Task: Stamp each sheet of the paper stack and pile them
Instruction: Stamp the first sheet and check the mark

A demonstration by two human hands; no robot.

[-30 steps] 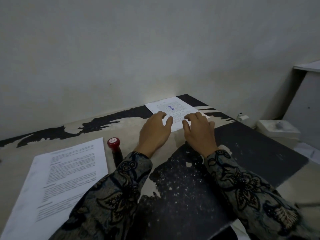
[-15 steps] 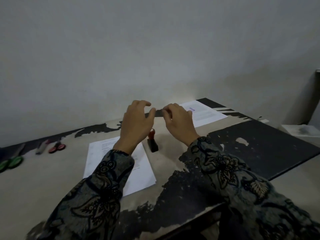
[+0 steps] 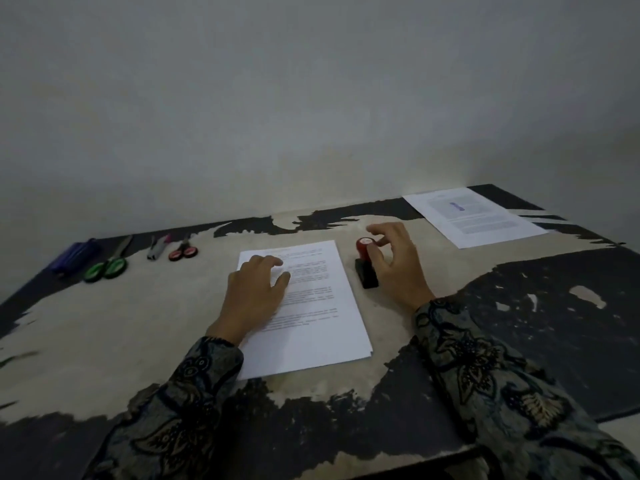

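A stack of printed white sheets point(image 3: 311, 320) lies in the middle of the worn table point(image 3: 104, 334). My left hand point(image 3: 254, 296) rests flat on the stack's upper left part, fingers spread. Just right of the stack stands a stamp point(image 3: 365, 265) with a red knob and a black base. My right hand point(image 3: 394, 268) is at the stamp, thumb and fingertips curled around the red knob; the base still sits on the table. At the far right corner lies a stamped sheet point(image 3: 474, 216) with a purple mark near its top.
Along the table's back left edge lie a blue object point(image 3: 74, 254), green-handled scissors point(image 3: 107, 266), a marker point(image 3: 157, 249) and small red-handled scissors point(image 3: 183, 251). A plain wall rises right behind the table. The table's front edge runs just below my sleeves.
Both hands left the stamped sheet at the far right and came back. The left hand has settled on the stack; the right hand has reached the stamp. The view swung left.
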